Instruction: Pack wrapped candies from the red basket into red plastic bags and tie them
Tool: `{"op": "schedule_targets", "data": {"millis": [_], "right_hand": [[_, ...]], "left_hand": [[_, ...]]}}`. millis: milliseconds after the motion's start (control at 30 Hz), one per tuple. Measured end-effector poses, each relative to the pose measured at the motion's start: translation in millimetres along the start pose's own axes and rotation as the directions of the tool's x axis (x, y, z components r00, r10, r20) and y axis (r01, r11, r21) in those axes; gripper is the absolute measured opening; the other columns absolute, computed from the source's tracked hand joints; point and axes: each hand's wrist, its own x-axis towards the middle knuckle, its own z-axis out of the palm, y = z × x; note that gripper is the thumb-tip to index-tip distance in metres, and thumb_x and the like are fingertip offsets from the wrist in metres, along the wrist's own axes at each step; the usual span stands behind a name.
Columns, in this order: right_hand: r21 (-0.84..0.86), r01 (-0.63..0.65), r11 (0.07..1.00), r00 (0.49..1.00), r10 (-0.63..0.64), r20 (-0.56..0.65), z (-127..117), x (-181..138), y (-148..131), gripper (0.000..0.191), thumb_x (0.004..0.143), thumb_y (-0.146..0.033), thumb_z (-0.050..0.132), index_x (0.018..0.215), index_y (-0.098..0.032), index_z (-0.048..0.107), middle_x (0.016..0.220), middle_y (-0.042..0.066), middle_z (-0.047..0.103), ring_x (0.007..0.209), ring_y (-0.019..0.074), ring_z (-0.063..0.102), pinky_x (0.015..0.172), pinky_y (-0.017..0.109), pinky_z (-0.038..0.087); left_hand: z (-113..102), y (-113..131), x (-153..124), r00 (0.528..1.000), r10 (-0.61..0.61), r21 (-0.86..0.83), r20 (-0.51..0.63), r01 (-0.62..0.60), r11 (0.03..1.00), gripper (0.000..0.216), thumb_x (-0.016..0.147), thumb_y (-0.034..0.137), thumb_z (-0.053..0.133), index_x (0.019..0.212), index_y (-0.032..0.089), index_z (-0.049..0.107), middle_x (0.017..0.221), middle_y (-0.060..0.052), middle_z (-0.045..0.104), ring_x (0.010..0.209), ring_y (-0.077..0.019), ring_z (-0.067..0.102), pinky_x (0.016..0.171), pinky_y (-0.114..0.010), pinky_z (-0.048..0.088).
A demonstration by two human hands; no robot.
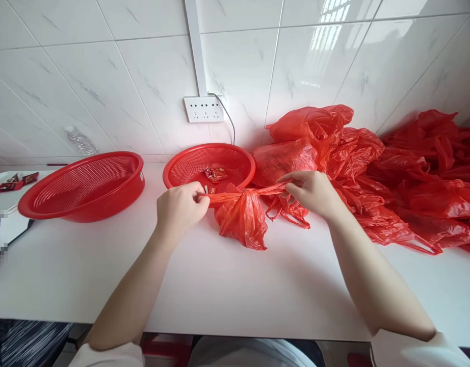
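A small red plastic bag (241,218) stands on the white table (227,285), its two handles pulled out sideways and crossed above it. My left hand (180,208) is closed on the left handle. My right hand (310,191) pinches the right handle. Behind the bag sits a round red mesh basket (235,155) with a few small dark-red packets (215,174) inside.
A bigger red mesh basket (84,184) stands at the left. A heap of red plastic bags (411,173) covers the right back of the table. More packets (15,182) and a plastic bottle (80,141) lie far left. A wall socket (203,109) hangs above.
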Motion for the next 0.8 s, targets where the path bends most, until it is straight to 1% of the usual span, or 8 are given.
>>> {"op": "schedule_targets", "data": {"millis": [133,267,333,433,500,633,733,800], "right_hand": [[-0.111,-0.139,0.984,0.990,0.142,0.014,-10.2,-11.0,34.7,0.029,0.077,-0.021,0.048,0.090,-0.022,0.074,0.069,0.001,0.073,0.068,0.0199,0.068,0.066,0.030,0.049],[-0.265,-0.231,0.936,0.968,0.250,0.037,-8.8,-22.5,62.1,0.030,0.079,-0.022,0.045,0.089,-0.026,0.073,0.072,0.000,0.073,0.079,0.0233,0.069,0.065,0.032,0.048],[-0.273,-0.155,0.949,0.971,0.197,0.134,-10.9,-26.7,66.1,0.032,0.079,-0.020,0.046,0.097,-0.026,0.072,0.080,0.002,0.074,0.084,0.0240,0.069,0.067,0.033,0.050],[-0.074,0.093,0.993,0.946,-0.065,0.318,-18.1,-31.5,54.4,0.046,0.078,-0.016,0.050,0.122,-0.026,0.063,0.110,0.003,0.071,0.102,0.0237,0.066,0.085,0.036,0.053],[0.089,0.237,0.967,0.911,-0.254,0.326,-17.1,-34.8,38.2,0.051,0.081,-0.014,0.050,0.130,-0.026,0.056,0.128,0.004,0.062,0.117,0.0230,0.059,0.099,0.040,0.048],[0.164,0.387,0.908,0.862,-0.419,0.284,17.6,-41.7,13.5,0.057,0.086,-0.027,0.058,0.141,-0.022,0.044,0.146,0.010,0.046,0.132,0.0259,0.047,0.107,0.044,0.042],[0.087,0.411,0.908,0.841,-0.414,0.347,52.4,-44.7,14.6,0.061,0.083,-0.026,0.064,0.140,-0.019,0.045,0.139,0.016,0.052,0.123,0.0290,0.054,0.096,0.043,0.049],[0.048,0.396,0.917,0.838,-0.382,0.389,61.5,-44.7,20.2,0.045,0.081,-0.012,0.057,0.125,-0.018,0.057,0.116,0.012,0.066,0.102,0.0253,0.064,0.083,0.037,0.053]], "left_hand": [[-2.6,-20.1,-14.8,0.986,-0.071,-0.039,0.149,0.078,0.996,0.007,0.070,0.024,0.056,0.072,0.025,0.062,0.064,0.001,0.064,0.060,-0.0182,0.054,0.055,-0.028,0.032],[6.4,-28.6,-26.4,0.913,-0.102,-0.142,0.394,0.170,0.975,0.007,0.072,0.027,0.056,0.070,0.025,0.062,0.069,0.002,0.066,0.064,-0.0184,0.059,0.056,-0.028,0.037],[12.4,-28.9,-29.2,0.873,-0.080,-0.208,0.481,0.203,0.957,0.009,0.074,0.028,0.054,0.073,0.025,0.062,0.070,0.002,0.066,0.062,-0.0179,0.059,0.054,-0.027,0.038],[19.5,-29.9,-30.5,0.833,0.038,-0.401,0.552,0.225,0.888,0.017,0.081,0.034,0.053,0.089,0.024,0.064,0.081,-0.001,0.067,0.069,-0.0175,0.061,0.058,-0.027,0.044],[24.4,-31.8,-30.7,0.880,0.086,-0.513,0.467,0.191,0.837,0.022,0.084,0.038,0.054,0.098,0.024,0.063,0.093,-0.003,0.065,0.080,-0.0178,0.061,0.065,-0.027,0.047],[29.9,-30.7,-33.4,0.996,0.027,-0.603,0.086,0.031,0.797,0.030,0.083,0.032,0.059,0.111,0.023,0.058,0.107,-0.006,0.059,0.090,-0.0188,0.058,0.068,-0.028,0.050],[12.8,-15.7,-48.3,0.991,0.131,-0.718,-0.028,-0.111,0.687,0.028,0.080,0.022,0.060,0.107,0.026,0.059,0.116,-0.007,0.057,0.103,-0.0233,0.058,0.075,-0.034,0.053],[-10.4,-0.4,-71.3,0.942,0.331,-0.814,0.058,-0.147,0.562,0.028,0.079,0.018,0.059,0.103,0.033,0.063,0.112,-0.006,0.063,0.102,-0.0250,0.060,0.077,-0.040,0.054]]}}
